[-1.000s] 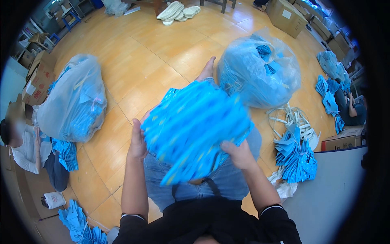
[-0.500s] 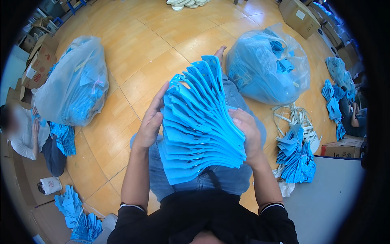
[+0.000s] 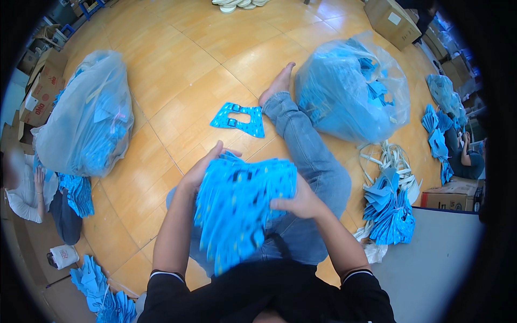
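Observation:
Over my lap I hold a thick stack of blue patterned cloth pieces, its near layers smeared by motion. My left hand is closed on the stack's left edge; some of its fingers are hidden behind the cloth. From the other side my right hand grips the right edge, thumb across the front and fingers out of sight. Beyond the stack, a single blue patterned cloth piece lies flat on the floor near my bare foot. It has an oblong hole in its middle and dark square marks.
Large clear bags filled with blue pieces stand at left and right. Beside my right knee lie a tied blue bundle and pale straps. Another person sits at far left. A grey board lies at lower right.
The fanned stack has been turned, its patterned face now showing, and brought lower and nearer to me. A single piece now shows on the floor where the stack blocked the view.

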Motion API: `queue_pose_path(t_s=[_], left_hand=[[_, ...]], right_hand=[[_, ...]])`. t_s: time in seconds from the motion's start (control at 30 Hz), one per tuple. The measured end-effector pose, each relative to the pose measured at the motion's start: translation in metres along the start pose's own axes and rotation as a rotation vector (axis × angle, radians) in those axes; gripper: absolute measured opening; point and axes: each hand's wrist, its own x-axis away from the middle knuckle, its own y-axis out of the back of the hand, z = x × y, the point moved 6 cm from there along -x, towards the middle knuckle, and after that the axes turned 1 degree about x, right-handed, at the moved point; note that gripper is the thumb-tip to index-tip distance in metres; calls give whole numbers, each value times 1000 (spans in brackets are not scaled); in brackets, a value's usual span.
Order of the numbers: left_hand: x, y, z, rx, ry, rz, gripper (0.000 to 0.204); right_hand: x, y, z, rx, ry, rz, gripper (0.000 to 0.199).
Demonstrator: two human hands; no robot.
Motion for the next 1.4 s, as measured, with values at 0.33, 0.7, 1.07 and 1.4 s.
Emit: queue_pose_path(t_s=[0.33,0.7,1.07,1.4], left_hand=[[-80,12,96,-212,17,-297,74],[-11,-16,48,-357,-395,-527,52],[59,-102,8,-463,-616,-288,75],[69,-110,-57,-151,-745,-183,31]], right_hand=[[-31,81,-180,331,-537,-412,86],[13,52,-92,843,-329,-501,80],[38,40,-4,671,-93,-636,69],[34,40,62,24,120,-384,38]])
